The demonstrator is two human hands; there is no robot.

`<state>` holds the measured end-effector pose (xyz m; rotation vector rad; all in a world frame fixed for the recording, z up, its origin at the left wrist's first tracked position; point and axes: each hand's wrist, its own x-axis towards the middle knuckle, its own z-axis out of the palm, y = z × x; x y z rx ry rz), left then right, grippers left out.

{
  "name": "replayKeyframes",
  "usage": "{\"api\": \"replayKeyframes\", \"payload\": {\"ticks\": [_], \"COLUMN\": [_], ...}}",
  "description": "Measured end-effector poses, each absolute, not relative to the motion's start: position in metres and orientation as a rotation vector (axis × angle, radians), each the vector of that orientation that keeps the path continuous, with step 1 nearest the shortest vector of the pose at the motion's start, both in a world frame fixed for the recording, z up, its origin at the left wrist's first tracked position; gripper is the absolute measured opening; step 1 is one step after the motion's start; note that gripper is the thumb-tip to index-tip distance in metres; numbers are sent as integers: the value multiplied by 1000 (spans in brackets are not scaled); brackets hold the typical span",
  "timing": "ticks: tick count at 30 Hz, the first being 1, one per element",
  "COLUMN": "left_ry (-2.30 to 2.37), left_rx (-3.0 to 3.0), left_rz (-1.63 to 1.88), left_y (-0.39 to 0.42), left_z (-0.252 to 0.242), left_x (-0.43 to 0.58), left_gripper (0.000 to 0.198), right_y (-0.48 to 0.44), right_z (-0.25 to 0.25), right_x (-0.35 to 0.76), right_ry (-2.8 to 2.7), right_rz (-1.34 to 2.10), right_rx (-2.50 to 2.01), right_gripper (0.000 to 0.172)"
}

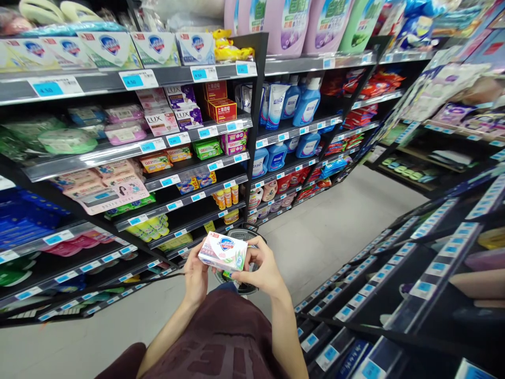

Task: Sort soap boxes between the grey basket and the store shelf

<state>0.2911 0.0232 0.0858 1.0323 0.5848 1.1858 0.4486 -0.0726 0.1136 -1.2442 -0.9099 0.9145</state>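
A white and pink soap box [221,251] with a blue shield logo is held up in front of my body. My left hand [196,271] closes on its left end, fingers along the side. At its right end, my right hand [262,266] grips the box between thumb and fingers. Below and behind the box is a dark shopping basket [241,235], mostly covered by the box and my hands; some green thing shows inside it.
A shelf rack [118,79] with similar soap boxes [157,48] runs along my left. Blue detergent bottles [307,102] stand farther down the aisle. Another rack with price tags [394,268] closes in on the right. Pale floor [339,210] lies between them.
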Motion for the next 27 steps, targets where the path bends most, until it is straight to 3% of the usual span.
{"api": "replayKeyframes", "payload": {"ticks": [27], "left_ry": [627], "left_rx": [1090], "left_rz": [1171], "left_y": [23], "left_z": [83], "left_x": [291], "left_gripper": [69], "right_y": [-74], "right_z": [113], "right_x": [452], "right_ry": [-873], "right_rz": [921], "right_rx": [-1206], "right_gripper": [69]}}
